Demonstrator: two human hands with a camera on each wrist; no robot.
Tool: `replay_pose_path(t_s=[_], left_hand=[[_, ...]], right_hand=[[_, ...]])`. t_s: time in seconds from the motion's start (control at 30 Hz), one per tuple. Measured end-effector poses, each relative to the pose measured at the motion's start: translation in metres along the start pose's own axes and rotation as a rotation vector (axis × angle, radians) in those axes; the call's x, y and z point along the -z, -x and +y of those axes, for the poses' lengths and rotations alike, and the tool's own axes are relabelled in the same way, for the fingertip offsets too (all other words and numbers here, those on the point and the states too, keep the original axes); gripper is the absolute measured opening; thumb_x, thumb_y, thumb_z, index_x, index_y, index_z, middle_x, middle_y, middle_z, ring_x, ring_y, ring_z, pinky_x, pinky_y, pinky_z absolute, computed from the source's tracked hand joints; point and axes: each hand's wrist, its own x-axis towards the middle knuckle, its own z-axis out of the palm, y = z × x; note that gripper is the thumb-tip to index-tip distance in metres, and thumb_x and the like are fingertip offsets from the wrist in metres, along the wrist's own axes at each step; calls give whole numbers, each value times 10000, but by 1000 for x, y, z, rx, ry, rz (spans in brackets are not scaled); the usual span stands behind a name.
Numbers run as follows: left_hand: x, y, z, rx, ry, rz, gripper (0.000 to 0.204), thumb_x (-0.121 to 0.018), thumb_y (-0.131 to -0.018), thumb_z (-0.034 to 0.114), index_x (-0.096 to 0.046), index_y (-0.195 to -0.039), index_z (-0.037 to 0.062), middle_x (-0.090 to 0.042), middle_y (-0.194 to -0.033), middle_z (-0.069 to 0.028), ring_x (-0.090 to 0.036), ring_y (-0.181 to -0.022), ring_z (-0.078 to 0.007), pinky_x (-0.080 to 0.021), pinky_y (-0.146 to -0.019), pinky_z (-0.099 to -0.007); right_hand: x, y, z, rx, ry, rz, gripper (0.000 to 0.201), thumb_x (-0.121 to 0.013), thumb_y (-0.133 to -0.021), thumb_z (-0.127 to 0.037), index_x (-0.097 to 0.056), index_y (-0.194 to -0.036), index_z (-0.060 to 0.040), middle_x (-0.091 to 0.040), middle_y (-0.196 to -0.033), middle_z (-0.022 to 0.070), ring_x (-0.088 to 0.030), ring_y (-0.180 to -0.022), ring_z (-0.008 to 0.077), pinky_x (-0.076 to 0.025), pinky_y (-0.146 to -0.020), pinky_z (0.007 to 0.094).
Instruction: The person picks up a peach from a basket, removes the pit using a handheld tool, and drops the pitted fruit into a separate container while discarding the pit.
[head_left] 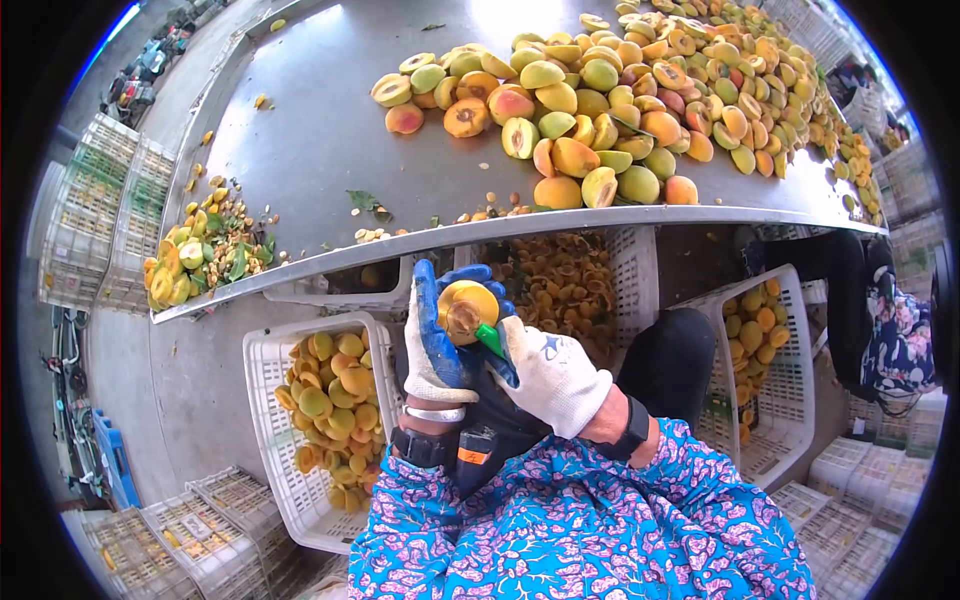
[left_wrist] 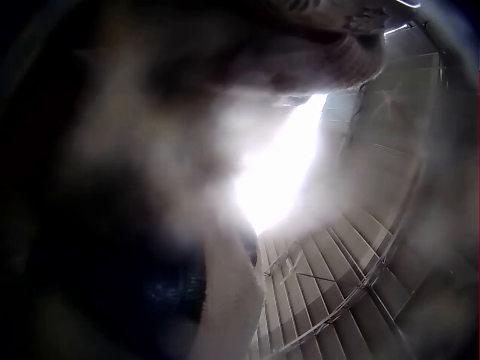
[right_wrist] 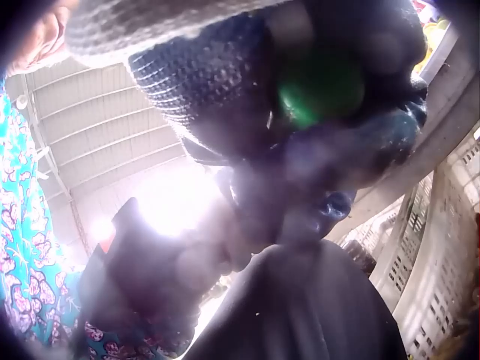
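Note:
In the head view my left hand (head_left: 432, 340), in a white glove with blue coating, grips a yellow-orange apricot (head_left: 470, 305), a brownish patch on its near face. From the right, my gloved right hand (head_left: 552, 372) holds a small tool with a green handle (head_left: 490, 338), its front end right at the fruit. The tool's working tip is hidden by the fruit and fingers. The right wrist view shows the same green handle (right_wrist: 319, 97) in shadow between dark blue glove fingers. The left wrist view is mostly dark and blurred.
A metal table (head_left: 310, 120) bears a large heap of halved apricots (head_left: 600, 110); stones and leaves lie by its near edge. Crates of fruit stand at left (head_left: 262, 400) and right (head_left: 795, 420). Another crate (head_left: 635, 280) of orange pieces sits below the hands. Stacked crates (head_left: 200, 530) flank me.

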Motion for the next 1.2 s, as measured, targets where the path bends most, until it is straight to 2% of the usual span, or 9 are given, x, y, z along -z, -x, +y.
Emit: replay_pose_path(t_s=[0.1,0.2,0.33,0.53,0.73,0.83,0.93,1.13,1.2], left_hand=[[-3,1,1,32,-21,58,578,-394,-951,514,-622,-976,-17,-647,-873,-148,-630,-813,-259,-537,-741,-382],[4,-10,-5,3,-101,53,594,-410,-949,522,-627,-942,-31,-654,-836,-133,-651,-748,-222,-563,-674,-327],[4,-22,-11,-8,-305,102,558,-451,-945,491,-632,-929,-37,-658,-775,-121,-653,-655,-222,-564,-599,-311],[8,-35,-16,-32,-450,100,550,-467,-939,487,-635,-929,-37,-660,-774,-132,-652,-649,-233,-565,-598,-323],[-8,-20,-14,78,-145,145,559,-462,-927,523,-636,-931,-8,-650,-781,-131,-639,-677,-241,-555,-634,-354],[-8,-17,-11,90,-100,73,551,-450,-930,529,-626,-948,7,-641,-778,-128,-637,-694,-240,-553,-648,-359],[-6,-20,-13,90,-69,103,550,-440,-933,531,-614,-967,11,-641,-786,-128,-636,-693,-242,-553,-651,-363],[-7,-22,-11,82,3,128,506,-478,-932,494,-608,-971,7,-642,-837,-126,-637,-718,-233,-554,-659,-352],[1,-28,-13,21,-64,134,463,-512,-930,452,-608,-976,1,-642,-846,-123,-635,-725,-225,-555,-660,-339]], right_hand=[[-9,2,4,-15,11,-47,327,-598,-847,-235,-500,-1027,19,-628,-748,188,-632,-682,344,-495,-581,416],[-11,3,6,-71,-33,-109,324,-575,-863,-245,-495,-1010,32,-630,-740,202,-630,-691,358,-492,-587,425],[-14,0,20,-122,-143,-171,325,-565,-870,-252,-490,-990,40,-627,-746,219,-623,-715,388,-486,-600,442],[-19,-3,36,-138,-196,-159,302,-579,-861,-249,-492,-975,16,-625,-762,224,-619,-727,400,-481,-607,455],[-30,0,25,-168,-211,-12,293,-594,-849,-246,-491,-969,1,-619,-741,211,-622,-706,390,-478,-587,467],[-39,-1,25,-164,-236,13,295,-601,-845,-246,-479,-965,-5,-616,-724,201,-620,-687,389,-477,-578,468],[-37,-2,21,-168,-218,18,242,-550,-851,-181,-471,-973,13,-628,-740,230,-631,-692,391,-489,-588,467],[-37,-11,21,-159,-191,35,262,-571,-840,-191,-466,-971,10,-626,-734,229,-631,-687,392,-490,-584,467],[-35,-13,19,-177,-187,13,267,-572,-837,-193,-464,-970,12,-627,-739,229,-630,-696,395,-491,-590,468]])
